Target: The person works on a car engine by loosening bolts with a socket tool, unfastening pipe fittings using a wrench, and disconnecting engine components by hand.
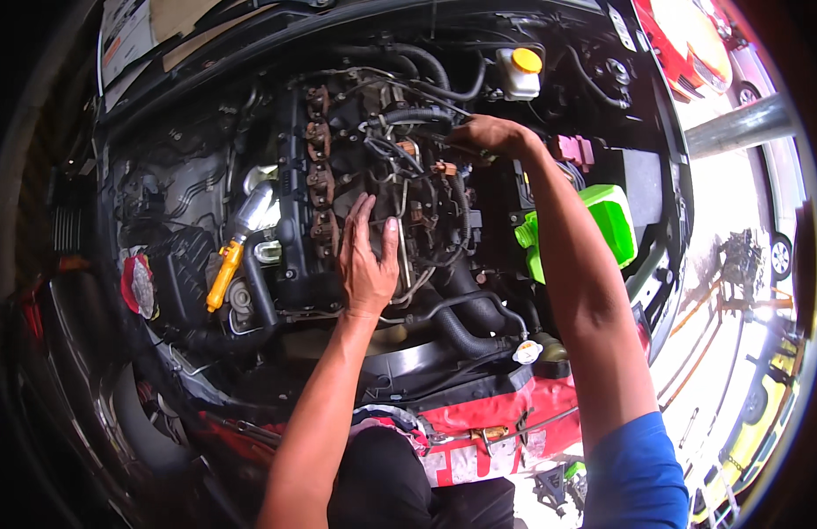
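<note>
My left hand (371,264) rests on the middle of the engine (294,176), its fingers stretched out flat and the thumb apart. Beside its fingertips runs a row of rusty brown ports (320,181). Farther back and to the right, my right hand (492,137) reaches into the hoses and wiring with its fingers curled. What those fingers close on is hidden; a thin dark rod or line (444,104) leads up to them. A black hose (417,115) and an orange-brown connector (445,167) lie near that hand.
A yellow work light (225,275) lies left of the engine, near a red and white cloth (139,284). A cut green jug (613,220) stands beyond my right forearm. A yellow-capped reservoir (519,75) sits at the back. Red fabric (505,410) covers the front edge.
</note>
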Demonstrator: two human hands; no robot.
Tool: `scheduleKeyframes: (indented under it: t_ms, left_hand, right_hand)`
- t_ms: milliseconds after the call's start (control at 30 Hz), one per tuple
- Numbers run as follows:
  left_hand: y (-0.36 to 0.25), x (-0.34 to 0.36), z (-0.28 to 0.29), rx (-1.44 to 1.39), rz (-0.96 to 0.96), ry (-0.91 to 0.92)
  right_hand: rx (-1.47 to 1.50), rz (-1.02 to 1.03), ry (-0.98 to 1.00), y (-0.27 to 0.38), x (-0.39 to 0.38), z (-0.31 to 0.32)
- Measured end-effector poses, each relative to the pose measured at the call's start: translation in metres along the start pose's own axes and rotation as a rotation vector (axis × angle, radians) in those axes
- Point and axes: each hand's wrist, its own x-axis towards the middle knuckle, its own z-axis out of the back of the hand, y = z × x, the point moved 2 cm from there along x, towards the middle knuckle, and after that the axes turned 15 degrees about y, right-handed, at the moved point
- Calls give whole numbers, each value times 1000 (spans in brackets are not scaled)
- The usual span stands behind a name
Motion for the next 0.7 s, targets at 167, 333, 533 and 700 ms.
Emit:
scheduleKeyframes:
  t_ms: [167, 333, 533, 700]
  left_hand:
    - [51, -35, 23, 439, -65, 258]
    - [68, -36, 34, 631, -145, 403]
    - [74, -33, 32, 566, -263, 585]
    - [72, -30, 30, 543, -236, 548]
  right_hand:
    - [425, -100, 37, 1, 21, -9]
    - [724, -132, 145, 22, 25, -12]
    - [738, -206, 202, 24, 25, -7]
    - [908, -224, 92, 15, 20, -20]
